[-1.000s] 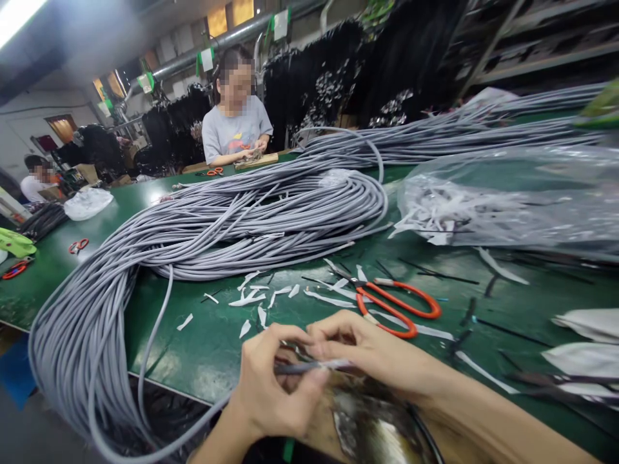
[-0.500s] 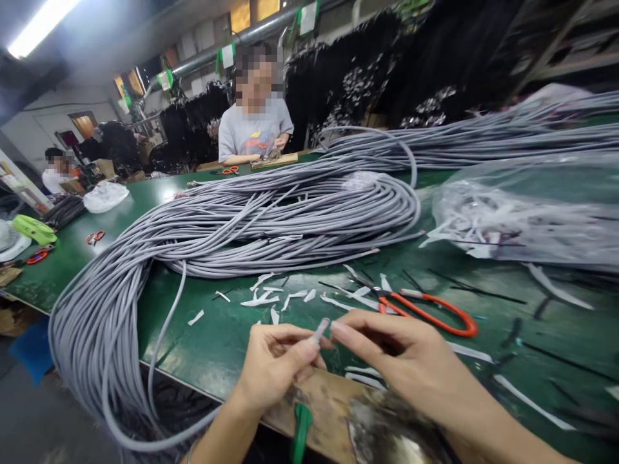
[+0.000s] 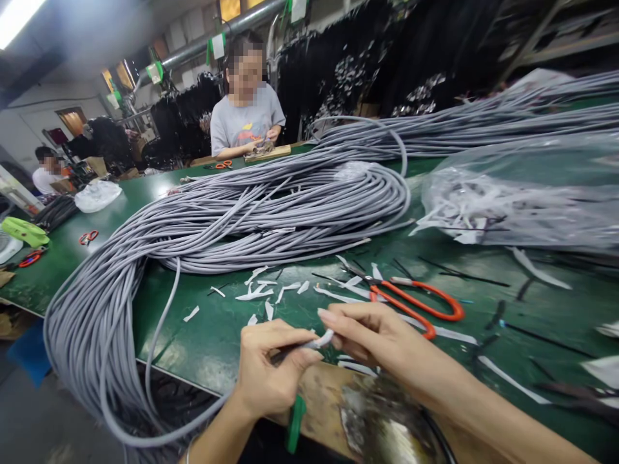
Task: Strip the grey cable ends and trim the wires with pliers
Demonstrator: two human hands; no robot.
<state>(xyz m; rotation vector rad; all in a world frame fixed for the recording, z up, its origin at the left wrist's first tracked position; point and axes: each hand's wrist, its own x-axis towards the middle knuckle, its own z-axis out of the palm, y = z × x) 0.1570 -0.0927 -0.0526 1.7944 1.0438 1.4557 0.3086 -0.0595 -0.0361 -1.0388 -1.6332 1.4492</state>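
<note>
My left hand point(image 3: 273, 370) is closed around a grey cable point(image 3: 206, 417) near its end, thumb on top. The cable's white tip point(image 3: 327, 337) pokes out past the thumb and bends upward. My right hand point(image 3: 370, 332) pinches at that tip with thumb and forefinger; whether it grips the sheath or a loose white wrap I cannot tell. Orange-handled scissors point(image 3: 457, 314) lie just beyond my right hand, among white strips point(image 3: 256, 293). Below my hands is a worn wooden board point(image 3: 322, 390) with a green piece point(image 3: 296, 422) at its edge.
A thick bundle of grey cables point(image 3: 290, 206) crosses the green table point(image 3: 193, 351) and hangs over its left edge. A clear plastic bag of white scraps point(image 3: 527, 212) lies at right. Dark pliers-like tools point(image 3: 580, 394) are lower right. A co-worker point(image 3: 246, 122) sits opposite.
My left hand has turned so its knuckles face up. The cable tip, upright before, now leans toward my right fingers, which have closed in on it. The view has shifted slightly.
</note>
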